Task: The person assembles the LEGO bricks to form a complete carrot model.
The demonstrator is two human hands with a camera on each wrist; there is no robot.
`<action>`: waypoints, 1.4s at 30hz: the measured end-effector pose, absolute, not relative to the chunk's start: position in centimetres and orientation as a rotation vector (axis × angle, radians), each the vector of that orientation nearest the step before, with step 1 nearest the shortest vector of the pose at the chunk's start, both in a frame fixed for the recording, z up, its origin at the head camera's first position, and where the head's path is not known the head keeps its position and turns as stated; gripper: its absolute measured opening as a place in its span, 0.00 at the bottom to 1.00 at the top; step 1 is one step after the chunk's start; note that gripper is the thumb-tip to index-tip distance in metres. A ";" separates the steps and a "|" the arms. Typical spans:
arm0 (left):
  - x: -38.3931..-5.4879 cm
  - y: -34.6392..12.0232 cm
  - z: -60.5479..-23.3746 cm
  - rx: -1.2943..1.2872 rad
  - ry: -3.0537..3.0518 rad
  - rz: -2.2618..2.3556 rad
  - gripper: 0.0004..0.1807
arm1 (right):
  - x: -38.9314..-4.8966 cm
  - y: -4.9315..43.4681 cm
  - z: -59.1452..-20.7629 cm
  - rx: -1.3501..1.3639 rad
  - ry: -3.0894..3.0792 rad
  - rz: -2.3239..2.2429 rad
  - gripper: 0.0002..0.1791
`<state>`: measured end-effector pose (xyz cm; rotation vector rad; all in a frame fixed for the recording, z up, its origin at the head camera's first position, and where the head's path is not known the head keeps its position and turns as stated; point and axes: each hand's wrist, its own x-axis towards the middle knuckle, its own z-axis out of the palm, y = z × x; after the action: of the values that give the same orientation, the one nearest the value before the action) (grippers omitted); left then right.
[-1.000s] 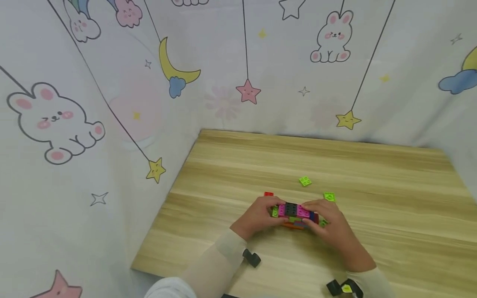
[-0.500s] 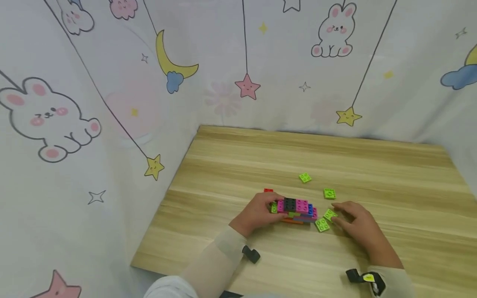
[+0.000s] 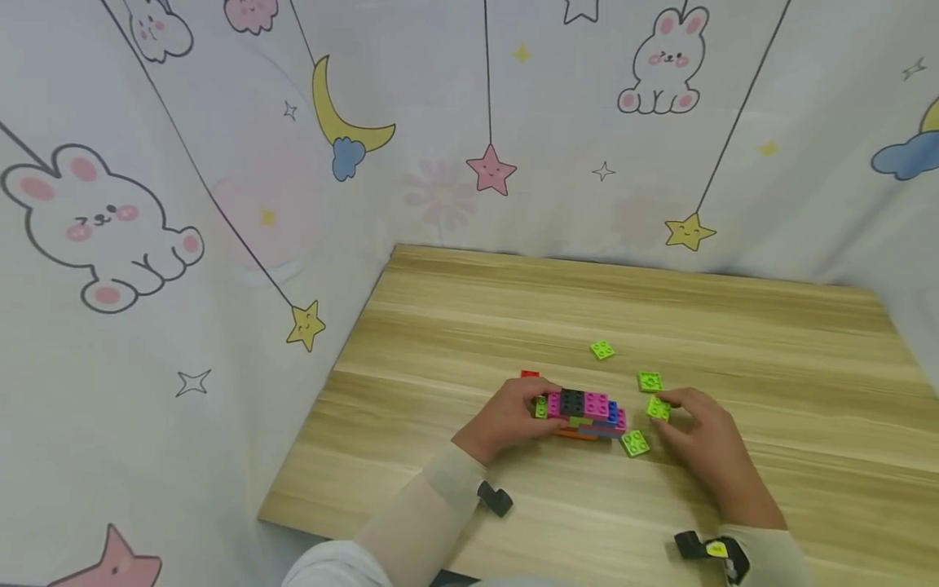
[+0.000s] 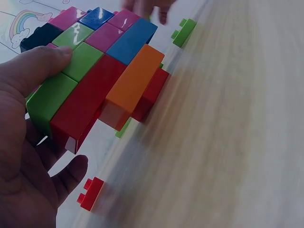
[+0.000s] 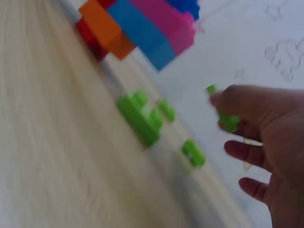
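My left hand (image 3: 506, 416) grips the left end of a stack of building bricks (image 3: 587, 405), thumb on its near face. In the left wrist view the stack (image 4: 95, 71) shows pink, black, blue, green, red and orange bricks in stepped rows, wider toward the top. To the right of it, my right hand (image 3: 707, 436) pinches a small lime-green brick (image 3: 658, 408) between thumb and index finger. That green brick (image 5: 225, 114) is lifted off the table in the right wrist view, the other fingers loosely curled below it.
Loose green bricks lie around: one (image 3: 634, 443) by the stack's right end, one (image 3: 650, 381) behind the right hand, another (image 3: 601, 350) farther back. A red brick (image 3: 530, 374) sits behind the left hand. Patterned white curtains (image 3: 572, 130) border the wooden table (image 3: 455, 302).
My right hand has let go of the stack, moved right and picked up a green brick from beside it. The left hand keeps its grip on the stack.
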<state>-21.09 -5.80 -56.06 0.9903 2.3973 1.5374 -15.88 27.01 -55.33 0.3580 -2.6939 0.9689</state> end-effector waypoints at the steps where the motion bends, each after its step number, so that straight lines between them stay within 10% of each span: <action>1: -21.1 -5.8 -56.0 0.998 2.398 1.534 0.22 | -15.7 26.6 -54.8 0.362 -2.627 0.996 0.21; 36: -21.3 -5.9 -55.9 1.005 2.360 1.572 0.19 | -16.9 21.5 -49.5 1.094 -2.342 0.858 0.18; 42: -21.2 -5.8 -56.2 1.049 2.432 1.510 0.21 | -16.5 21.9 -52.1 0.846 -2.487 1.097 0.36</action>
<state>-21.23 -5.83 -56.21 1.0492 2.4324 1.5101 -16.53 21.88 -52.06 0.8465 -2.4869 1.0970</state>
